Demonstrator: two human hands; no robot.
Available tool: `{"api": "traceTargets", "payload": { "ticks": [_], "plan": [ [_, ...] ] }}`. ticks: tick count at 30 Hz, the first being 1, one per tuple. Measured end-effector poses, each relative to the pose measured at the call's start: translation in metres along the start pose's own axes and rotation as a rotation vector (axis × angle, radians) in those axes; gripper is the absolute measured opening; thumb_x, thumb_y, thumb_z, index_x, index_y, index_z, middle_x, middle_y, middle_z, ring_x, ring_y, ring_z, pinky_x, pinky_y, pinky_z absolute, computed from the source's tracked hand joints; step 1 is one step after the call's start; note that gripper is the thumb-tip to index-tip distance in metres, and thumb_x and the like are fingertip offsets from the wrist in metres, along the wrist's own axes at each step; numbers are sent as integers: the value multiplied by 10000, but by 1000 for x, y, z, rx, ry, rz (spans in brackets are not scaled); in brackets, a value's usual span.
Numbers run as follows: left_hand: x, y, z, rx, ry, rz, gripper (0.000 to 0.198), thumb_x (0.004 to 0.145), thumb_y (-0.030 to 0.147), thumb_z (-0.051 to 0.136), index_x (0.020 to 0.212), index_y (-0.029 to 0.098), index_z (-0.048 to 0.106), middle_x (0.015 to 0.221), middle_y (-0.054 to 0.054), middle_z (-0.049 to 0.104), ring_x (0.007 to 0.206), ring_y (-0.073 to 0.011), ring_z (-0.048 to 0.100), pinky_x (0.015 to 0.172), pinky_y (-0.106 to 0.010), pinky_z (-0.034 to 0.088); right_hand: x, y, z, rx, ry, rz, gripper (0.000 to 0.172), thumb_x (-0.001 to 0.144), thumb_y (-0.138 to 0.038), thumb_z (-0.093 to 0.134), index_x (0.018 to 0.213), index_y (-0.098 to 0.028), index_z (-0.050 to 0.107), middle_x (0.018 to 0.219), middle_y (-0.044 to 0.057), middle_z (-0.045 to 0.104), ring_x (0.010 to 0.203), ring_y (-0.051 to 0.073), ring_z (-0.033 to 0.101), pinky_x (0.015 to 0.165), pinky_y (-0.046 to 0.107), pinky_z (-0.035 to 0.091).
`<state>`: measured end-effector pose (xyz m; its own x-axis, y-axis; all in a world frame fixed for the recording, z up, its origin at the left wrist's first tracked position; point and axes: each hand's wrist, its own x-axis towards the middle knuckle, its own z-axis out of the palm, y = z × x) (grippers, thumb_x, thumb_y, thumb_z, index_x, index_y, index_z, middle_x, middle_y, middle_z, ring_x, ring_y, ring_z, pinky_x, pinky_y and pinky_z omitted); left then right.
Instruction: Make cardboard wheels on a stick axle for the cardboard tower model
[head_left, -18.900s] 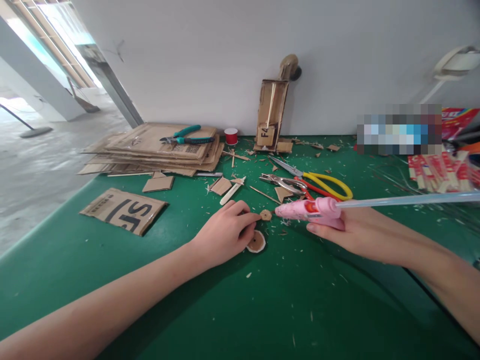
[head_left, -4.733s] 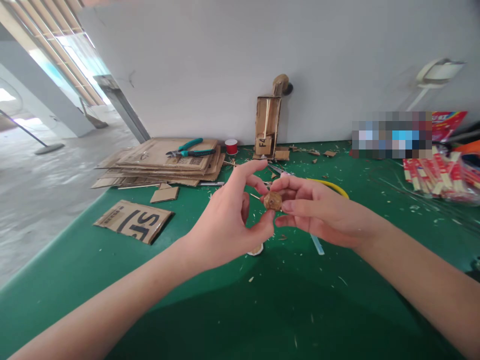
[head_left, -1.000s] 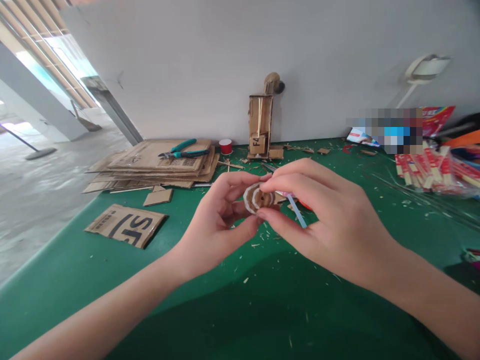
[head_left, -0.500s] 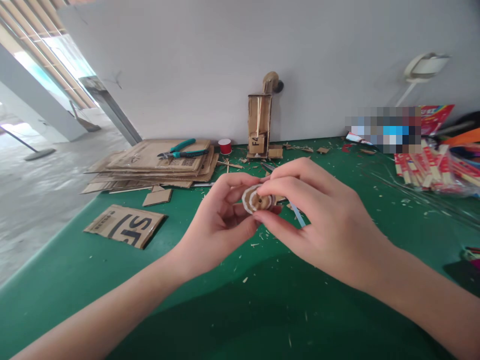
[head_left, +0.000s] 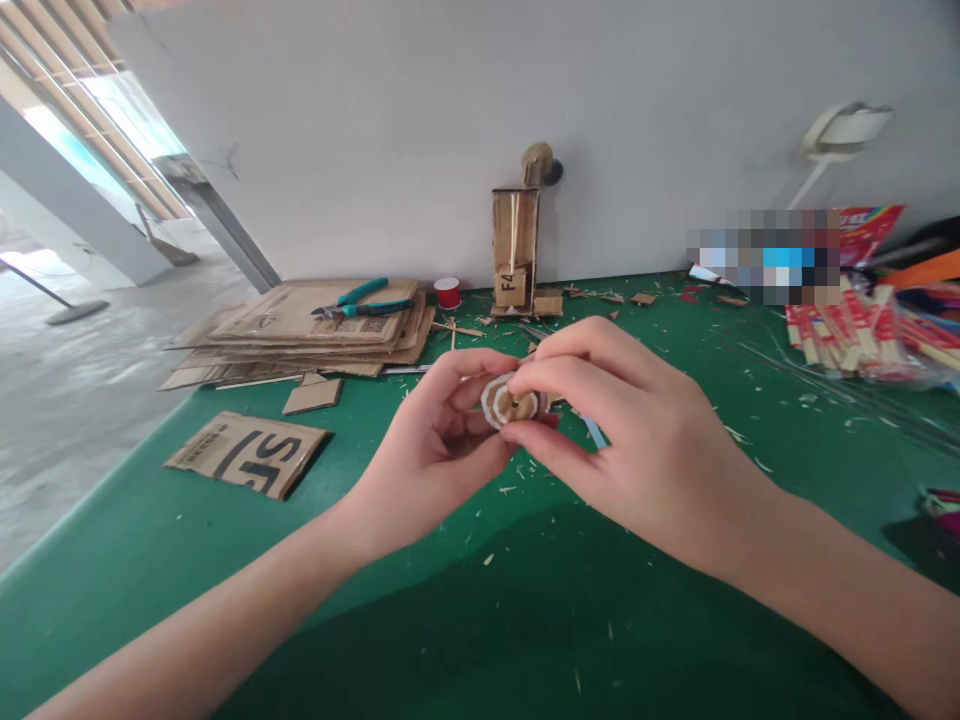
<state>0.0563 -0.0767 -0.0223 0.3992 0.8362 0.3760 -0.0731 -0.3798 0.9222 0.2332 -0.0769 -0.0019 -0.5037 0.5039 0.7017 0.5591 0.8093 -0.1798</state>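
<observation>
Between both hands, above the green tabletop [head_left: 480, 620], is a small round cardboard wheel [head_left: 495, 405] with pale edges, a smaller disc on its face and a dark hole at the centre. My left hand [head_left: 442, 440] has its thumb and fingers closed about the wheel's left side. From the right, my right hand [head_left: 622, 430] pinches the wheel with thumb and forefinger at the smaller disc. Its other fingers are partly hidden behind the wheel.
Cardboard sheets [head_left: 300, 325] are stacked at the back left, with teal-handled cutters [head_left: 367, 300] on top. An upright cardboard structure [head_left: 514, 250] stands by the wall near a red spool [head_left: 447, 293]. A printed cardboard piece [head_left: 247, 452] lies left; packaged sticks [head_left: 847, 330] lie right. Scraps litter the table.
Both hands stay closed on the wheel with almost the same grip. The wheel has turned slightly, and the whole view has shifted a little.
</observation>
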Motion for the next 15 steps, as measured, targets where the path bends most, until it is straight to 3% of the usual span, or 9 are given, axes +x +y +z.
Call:
{"api": "traceTargets", "payload": {
  "ticks": [6, 9, 11, 15],
  "plan": [
    [-1, -2, -2, -245, -40, -66, 337, 831, 94, 573, 1138, 208, 497, 1011, -33, 621, 896, -150, 631, 825, -304, 537, -2, 4, 4, -47, -26, 20, 103, 871, -156, 549, 958, -195, 588, 989, 79, 570, 912, 205, 567, 770, 353, 497],
    [1, -6, -2, -313, 50, -136, 223, 855, 163, 579, 1072, 185, 530, 958, -35, 644, 905, -168, 644, 817, -314, 540, 1, 4, 5, -70, -92, 37, 142, 858, -209, 584, 999, -194, 589, 1044, 89, 569, 976, 233, 557, 796, 374, 497],
    [2, -9, -4, -313, 124, -208, 183, 857, 187, 591, 1032, 178, 539, 961, -36, 653, 887, -172, 660, 811, -320, 540, 3, 9, 0, -72, -136, 60, 257, 843, -260, 605, 1089, -199, 563, 1123, 95, 561, 1043, 256, 540, 826, 392, 494],
    [6, -16, -12, -270, 189, -352, 224, 838, 235, 626, 1026, 177, 519, 1065, -54, 632, 870, -194, 680, 774, -321, 535, -1, 42, -19, -131, -246, 225, 398, 864, -350, 533, 1244, -246, 480, 1178, 90, 577, 1011, 282, 575, 757, 424, 499]
  ]
}}
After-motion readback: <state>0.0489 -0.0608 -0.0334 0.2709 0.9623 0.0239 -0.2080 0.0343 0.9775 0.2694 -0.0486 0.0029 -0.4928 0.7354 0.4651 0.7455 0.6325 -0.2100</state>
